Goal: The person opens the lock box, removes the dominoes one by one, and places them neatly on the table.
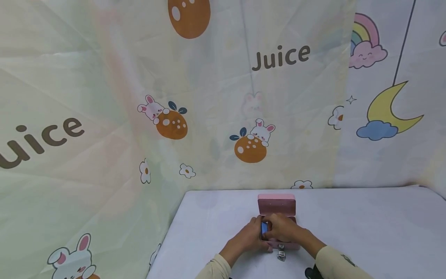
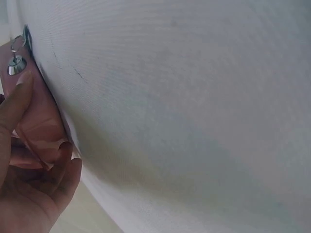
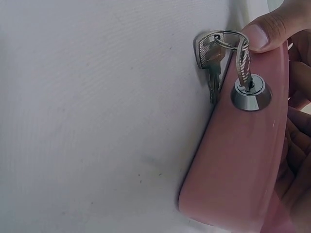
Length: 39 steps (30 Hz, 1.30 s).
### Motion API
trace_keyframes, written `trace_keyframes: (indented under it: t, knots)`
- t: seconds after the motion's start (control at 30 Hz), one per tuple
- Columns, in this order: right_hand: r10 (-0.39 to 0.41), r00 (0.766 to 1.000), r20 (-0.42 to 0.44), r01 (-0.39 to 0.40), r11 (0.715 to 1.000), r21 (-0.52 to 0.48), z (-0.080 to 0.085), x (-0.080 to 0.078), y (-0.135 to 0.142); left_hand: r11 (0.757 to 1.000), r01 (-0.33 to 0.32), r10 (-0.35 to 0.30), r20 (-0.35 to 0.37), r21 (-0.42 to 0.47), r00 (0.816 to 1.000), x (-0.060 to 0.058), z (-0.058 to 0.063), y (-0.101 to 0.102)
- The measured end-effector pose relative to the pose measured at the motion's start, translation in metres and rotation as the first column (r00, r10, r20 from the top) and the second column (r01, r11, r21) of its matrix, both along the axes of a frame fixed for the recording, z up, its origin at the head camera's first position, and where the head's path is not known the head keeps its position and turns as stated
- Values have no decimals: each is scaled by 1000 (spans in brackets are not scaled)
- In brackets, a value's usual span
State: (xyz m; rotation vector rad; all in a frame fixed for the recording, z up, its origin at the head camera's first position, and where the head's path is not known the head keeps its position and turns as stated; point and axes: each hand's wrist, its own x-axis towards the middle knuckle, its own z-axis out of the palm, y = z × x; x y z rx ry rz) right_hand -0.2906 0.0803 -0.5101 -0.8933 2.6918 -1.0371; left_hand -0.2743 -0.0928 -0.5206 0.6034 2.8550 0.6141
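A pink lockbox (image 1: 292,245) stands on the white table with its lid (image 1: 277,204) raised at the back. My left hand (image 1: 251,235) grips its left side, the thumb (image 2: 20,92) against the front wall. Over the open box is my right hand (image 1: 283,228), its curled fingers and thumb around a small blue object (image 1: 264,228) at the left inside. My hands hide most of the box's interior and the blue object's full shape. One key (image 3: 244,68) sits in the round front lock (image 3: 250,93); a second key (image 3: 211,56) hangs from the same ring.
The white table (image 1: 348,228) reaches back to a printed cloth backdrop (image 1: 216,155). Close to my right sleeve (image 1: 336,263), at the bottom edge of the head view, lies a black object (image 1: 313,272), only partly visible.
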Motion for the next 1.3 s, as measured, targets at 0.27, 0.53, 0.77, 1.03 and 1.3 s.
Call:
trace_keyframes:
  t: [0.27, 0.53, 0.77, 1.03, 1.3]
  knots:
    - [-25, 999, 36, 25, 1000, 13, 4, 3, 0, 1000, 3, -3, 6, -4, 1000, 2, 2, -1]
    - [-10, 999, 46, 9, 1000, 19, 7, 3, 1, 1000, 5, -5, 4, 9, 1000, 3, 3, -3]
    - [7, 999, 37, -7, 1000, 21, 13, 3, 4, 1000, 5, -5, 1, 2, 1000, 3, 6, -5]
    - [-25, 999, -42, 28, 996, 84, 19, 5, 7, 1000, 27, -27, -45, -7, 999, 4, 8, -6]
    - [-61, 997, -48, 66, 991, 118, 23, 12, 12, 1000, 22, -22, -17, 14, 1000, 6, 9, -3]
